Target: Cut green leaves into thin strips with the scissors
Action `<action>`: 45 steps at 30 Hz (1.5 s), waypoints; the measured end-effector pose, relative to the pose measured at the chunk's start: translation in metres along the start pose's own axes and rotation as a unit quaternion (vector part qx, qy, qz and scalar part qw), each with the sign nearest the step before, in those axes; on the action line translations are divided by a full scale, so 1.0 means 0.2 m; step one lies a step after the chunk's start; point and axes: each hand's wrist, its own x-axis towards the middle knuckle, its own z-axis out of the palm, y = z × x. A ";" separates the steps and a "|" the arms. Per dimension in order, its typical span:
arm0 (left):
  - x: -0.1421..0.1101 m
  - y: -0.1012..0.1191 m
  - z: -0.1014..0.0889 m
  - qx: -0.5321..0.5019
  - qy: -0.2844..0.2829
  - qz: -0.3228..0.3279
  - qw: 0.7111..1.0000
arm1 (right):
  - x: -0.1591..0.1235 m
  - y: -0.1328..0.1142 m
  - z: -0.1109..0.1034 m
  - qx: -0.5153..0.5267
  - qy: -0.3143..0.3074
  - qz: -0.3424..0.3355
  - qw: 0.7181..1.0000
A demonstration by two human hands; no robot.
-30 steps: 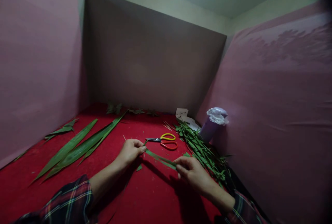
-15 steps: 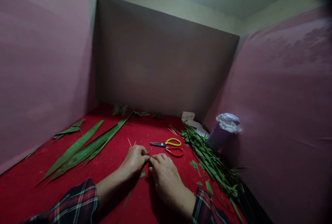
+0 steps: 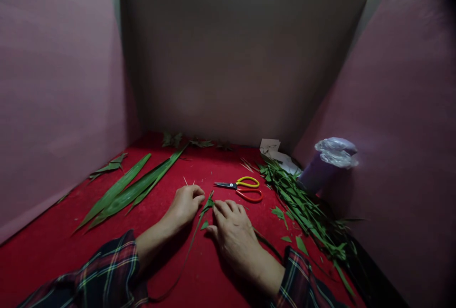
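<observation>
A small folded green leaf piece (image 3: 207, 206) with a thin loop at its top lies on the red cloth between my hands. My left hand (image 3: 185, 205) is just left of it, thumb and fingers drawn together; whatever is in them, if anything, is hidden. Flat on the cloth, fingers stretched and thumb apart, my right hand (image 3: 233, 227) has its fingertips at the leaf piece's right edge. A thin dark strip (image 3: 188, 255) curves from the leaf piece down to my left sleeve. Beyond my hands lie scissors (image 3: 242, 188) with one yellow and one red handle.
Long green leaves (image 3: 133, 194) lie at left. A heap of cut leaves (image 3: 302, 208) is at right, beside a purple container (image 3: 320, 170) topped with clear plastic. Toothpicks (image 3: 247, 164) lie beyond the scissors. Pink and grey panels (image 3: 242, 61) surround the red cloth (image 3: 160, 274).
My left hand has come away from the leaf piece, leaving it uncovered on the cloth. The right hand has flattened, its thumb moved apart. The view has tilted down.
</observation>
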 end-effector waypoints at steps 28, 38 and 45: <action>-0.15 0.08 -0.01 0.147 0.001 0.026 0.989 | 0.00 0.00 -0.02 -0.009 0.001 -0.010 1.000; -0.15 0.08 0.00 0.180 0.001 0.060 0.982 | 0.01 0.01 -0.02 -0.013 0.006 -0.021 1.000; -0.17 0.06 0.01 0.202 -0.029 0.089 0.975 | 0.01 0.01 -0.03 -0.016 0.000 -0.025 1.000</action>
